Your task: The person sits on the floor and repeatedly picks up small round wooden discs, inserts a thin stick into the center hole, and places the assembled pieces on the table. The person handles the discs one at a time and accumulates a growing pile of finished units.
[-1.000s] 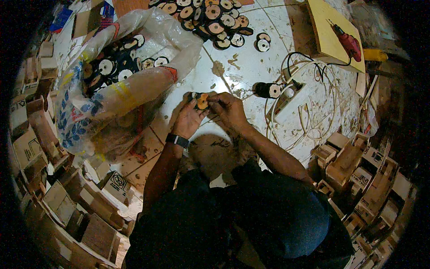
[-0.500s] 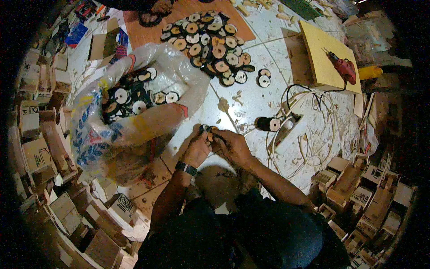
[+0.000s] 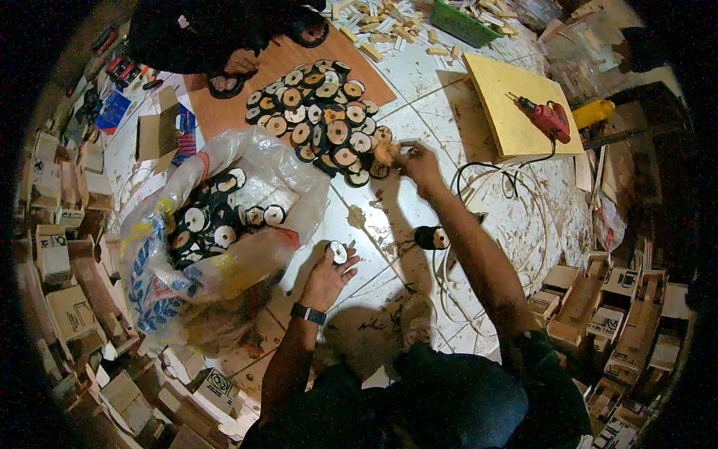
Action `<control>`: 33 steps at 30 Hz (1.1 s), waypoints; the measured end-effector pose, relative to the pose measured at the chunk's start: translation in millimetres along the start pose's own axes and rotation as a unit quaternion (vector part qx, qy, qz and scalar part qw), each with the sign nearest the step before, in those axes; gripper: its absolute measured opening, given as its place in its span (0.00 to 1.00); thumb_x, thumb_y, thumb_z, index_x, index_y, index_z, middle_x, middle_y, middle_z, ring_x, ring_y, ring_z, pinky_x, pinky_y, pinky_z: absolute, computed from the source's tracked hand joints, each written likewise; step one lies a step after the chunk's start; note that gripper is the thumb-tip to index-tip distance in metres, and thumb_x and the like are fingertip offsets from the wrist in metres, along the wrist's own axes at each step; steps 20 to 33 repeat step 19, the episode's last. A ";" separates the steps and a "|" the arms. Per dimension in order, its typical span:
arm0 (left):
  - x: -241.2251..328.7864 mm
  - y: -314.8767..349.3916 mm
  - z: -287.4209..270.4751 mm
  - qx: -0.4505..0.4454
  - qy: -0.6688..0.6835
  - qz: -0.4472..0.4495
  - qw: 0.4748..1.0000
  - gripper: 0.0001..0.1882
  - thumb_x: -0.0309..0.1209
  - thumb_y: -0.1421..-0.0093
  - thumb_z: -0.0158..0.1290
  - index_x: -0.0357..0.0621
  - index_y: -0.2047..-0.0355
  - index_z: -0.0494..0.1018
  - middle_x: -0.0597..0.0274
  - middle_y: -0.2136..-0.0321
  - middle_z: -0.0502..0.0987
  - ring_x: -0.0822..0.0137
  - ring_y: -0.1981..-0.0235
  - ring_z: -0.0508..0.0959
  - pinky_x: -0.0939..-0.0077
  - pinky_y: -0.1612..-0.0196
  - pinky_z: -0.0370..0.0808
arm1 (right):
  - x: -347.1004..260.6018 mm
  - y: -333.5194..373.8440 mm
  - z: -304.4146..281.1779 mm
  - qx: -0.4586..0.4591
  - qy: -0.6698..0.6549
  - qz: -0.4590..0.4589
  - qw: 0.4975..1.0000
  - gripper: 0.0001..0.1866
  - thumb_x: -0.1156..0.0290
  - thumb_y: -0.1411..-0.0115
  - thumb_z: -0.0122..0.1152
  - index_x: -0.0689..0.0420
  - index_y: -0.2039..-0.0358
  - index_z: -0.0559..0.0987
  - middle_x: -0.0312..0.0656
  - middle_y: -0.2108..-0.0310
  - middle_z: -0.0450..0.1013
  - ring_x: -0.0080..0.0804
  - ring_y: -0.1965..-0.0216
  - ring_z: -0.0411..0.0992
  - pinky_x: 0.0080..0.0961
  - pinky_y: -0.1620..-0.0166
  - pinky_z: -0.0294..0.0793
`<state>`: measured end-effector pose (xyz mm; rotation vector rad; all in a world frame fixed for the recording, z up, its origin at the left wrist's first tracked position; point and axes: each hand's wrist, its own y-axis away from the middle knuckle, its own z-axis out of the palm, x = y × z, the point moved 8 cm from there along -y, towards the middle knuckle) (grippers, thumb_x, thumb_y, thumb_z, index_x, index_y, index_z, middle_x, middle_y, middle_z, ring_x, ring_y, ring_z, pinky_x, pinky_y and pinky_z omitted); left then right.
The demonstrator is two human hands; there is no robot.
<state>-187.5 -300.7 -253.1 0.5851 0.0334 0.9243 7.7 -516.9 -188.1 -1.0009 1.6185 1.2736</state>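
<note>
My left hand (image 3: 324, 281) has its palm turned up, holding a small black-rimmed disc (image 3: 339, 252) with a white face and a centre hole. My right hand (image 3: 420, 168) is stretched forward, just right of a pile of similar discs (image 3: 337, 132) with tan and white faces. A motion-blurred orange-tan disc (image 3: 386, 153) shows just past its fingertips, seemingly loose from them. The fingers look parted, though slightly smeared. Left of my left hand, a clear plastic bag (image 3: 295, 176) gapes open with more discs inside. A short black stack of discs (image 3: 432, 238) lies beside my right forearm.
A red power drill (image 3: 550, 120) rests on a yellow board (image 3: 490, 90), its cable (image 3: 486, 166) trailing near my right arm. Another person's hand (image 3: 241, 62) is at the brown board (image 3: 202, 105) beyond. Cardboard boxes (image 3: 71, 310) line both sides. A green crate (image 3: 464, 26) stands far off.
My hands were together around a small piece; now they are apart. The right has reached forward to the pile, while the left keeps a disc. The view has shifted, showing more of the other person.
</note>
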 end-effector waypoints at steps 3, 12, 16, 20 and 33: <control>-7.7 3.7 -5.4 0.022 -0.022 -0.019 0.999 0.16 0.44 0.40 0.49 0.54 0.54 0.68 0.57 0.56 0.74 0.57 0.58 0.74 0.66 0.61 0.72 | -4.3 -64.0 -28.6 0.047 0.053 0.002 0.998 0.17 0.70 0.45 0.63 0.65 0.58 0.73 0.43 0.72 0.75 0.25 0.76 0.72 0.22 0.73 0.73; -8.4 -3.3 -10.8 0.014 -0.019 -0.003 1.000 0.23 0.43 0.38 0.45 0.47 0.45 0.63 0.54 0.55 0.73 0.53 0.58 0.75 0.64 0.61 0.75 | 15.8 -112.3 -36.7 -0.139 0.399 -0.155 0.893 0.27 0.57 0.53 0.65 0.62 0.55 0.75 0.48 0.66 0.77 0.37 0.66 0.76 0.30 0.60 0.75; -8.2 -7.0 -21.6 0.017 -0.019 -0.001 1.000 0.24 0.40 0.40 0.48 0.47 0.45 0.62 0.54 0.54 0.72 0.54 0.53 0.73 0.66 0.57 0.72 | 47.7 -89.1 -72.0 -0.106 0.438 -0.010 0.893 0.31 0.57 0.53 0.67 0.63 0.53 0.72 0.54 0.63 0.75 0.40 0.64 0.74 0.33 0.59 0.73; -14.8 -13.3 -23.7 -0.018 -0.017 -0.020 0.999 0.25 0.40 0.41 0.48 0.47 0.45 0.62 0.52 0.53 0.72 0.50 0.52 0.73 0.64 0.55 0.72 | 47.2 -65.9 -66.2 -0.138 0.488 -0.118 0.854 0.36 0.54 0.56 0.70 0.62 0.51 0.70 0.53 0.60 0.74 0.40 0.60 0.73 0.35 0.55 0.71; -14.8 -13.3 -23.7 -0.018 -0.017 -0.020 0.999 0.25 0.40 0.41 0.48 0.47 0.45 0.62 0.52 0.53 0.72 0.50 0.52 0.73 0.64 0.55 0.72 | 47.2 -65.9 -66.2 -0.138 0.488 -0.118 0.854 0.36 0.54 0.56 0.70 0.62 0.51 0.70 0.53 0.60 0.74 0.40 0.60 0.73 0.35 0.55 0.71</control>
